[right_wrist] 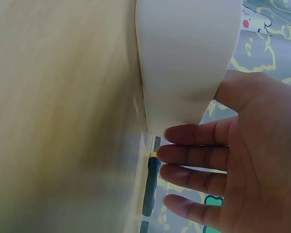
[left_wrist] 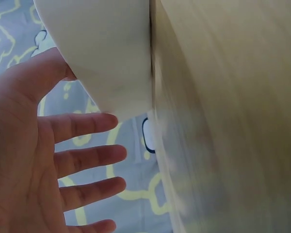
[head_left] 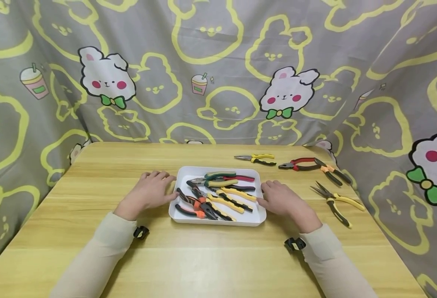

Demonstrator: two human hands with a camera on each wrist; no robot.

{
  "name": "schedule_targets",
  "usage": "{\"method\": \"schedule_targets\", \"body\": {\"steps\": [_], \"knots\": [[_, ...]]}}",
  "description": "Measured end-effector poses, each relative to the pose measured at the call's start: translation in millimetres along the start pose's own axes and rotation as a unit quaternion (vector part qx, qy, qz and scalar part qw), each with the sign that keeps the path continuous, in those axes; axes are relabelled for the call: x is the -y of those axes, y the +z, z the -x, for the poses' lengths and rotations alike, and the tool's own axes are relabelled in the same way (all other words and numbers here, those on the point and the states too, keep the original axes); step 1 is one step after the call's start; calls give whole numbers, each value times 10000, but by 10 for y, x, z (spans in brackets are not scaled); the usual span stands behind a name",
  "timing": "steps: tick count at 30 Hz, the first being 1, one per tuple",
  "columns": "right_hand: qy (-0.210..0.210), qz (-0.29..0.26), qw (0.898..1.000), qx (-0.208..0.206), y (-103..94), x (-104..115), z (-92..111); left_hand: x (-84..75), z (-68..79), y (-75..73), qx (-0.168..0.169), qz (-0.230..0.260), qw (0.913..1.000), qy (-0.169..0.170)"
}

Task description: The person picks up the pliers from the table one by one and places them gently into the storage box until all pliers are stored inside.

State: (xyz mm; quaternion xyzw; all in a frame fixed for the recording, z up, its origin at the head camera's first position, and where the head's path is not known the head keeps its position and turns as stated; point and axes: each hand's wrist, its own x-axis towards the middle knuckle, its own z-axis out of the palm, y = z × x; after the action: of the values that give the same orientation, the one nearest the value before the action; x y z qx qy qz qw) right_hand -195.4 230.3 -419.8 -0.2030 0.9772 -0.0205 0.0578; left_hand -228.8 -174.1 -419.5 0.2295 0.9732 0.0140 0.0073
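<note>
A white rectangular tray [head_left: 218, 222] stands on the table and holds several pliers in a jumbled pile. Among them are pliers with green-and-cream handles [head_left: 223, 182], others with yellow-and-black handles [head_left: 227, 203], and some in orange and black [head_left: 189, 201]. My left hand [head_left: 152, 191] is at the tray's left side, its thumb at the rim and its fingers extended along the outer wall. On the opposite side, my right hand [head_left: 279, 199] has its thumb at the rim. In the right wrist view its fingers [right_wrist: 194, 155] stretch past the tray's far corner.
Right of the tray lie loose pliers: a yellow-and-black long-nose pair [head_left: 255, 159] at the back, a red-and-black pair [head_left: 298, 164], an orange-and-black pair [head_left: 334, 171] and an opened yellow-handled pair [head_left: 337, 203]. A patterned grey curtain [head_left: 218, 116] hangs behind the wooden table [head_left: 211, 260].
</note>
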Motion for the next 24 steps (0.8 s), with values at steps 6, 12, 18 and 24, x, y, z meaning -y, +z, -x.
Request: {"method": "schedule_targets", "body": {"steps": [6, 12, 18, 24], "knots": [[-78, -124, 9999, -28, 11, -24, 10, -55, 19, 0, -92, 51, 9999, 16], [-79, -388, 9992, 5, 5, -52, 8, -130, 35, 1, -177, 140, 9997, 4], [-95, -459, 9989, -40, 23, -81, 4, -200, 67, 18, -102, 173, 9998, 5], [-87, -407, 9991, -76, 38, -86, -3, -178, 75, 23, -7, 208, 9998, -22]]}}
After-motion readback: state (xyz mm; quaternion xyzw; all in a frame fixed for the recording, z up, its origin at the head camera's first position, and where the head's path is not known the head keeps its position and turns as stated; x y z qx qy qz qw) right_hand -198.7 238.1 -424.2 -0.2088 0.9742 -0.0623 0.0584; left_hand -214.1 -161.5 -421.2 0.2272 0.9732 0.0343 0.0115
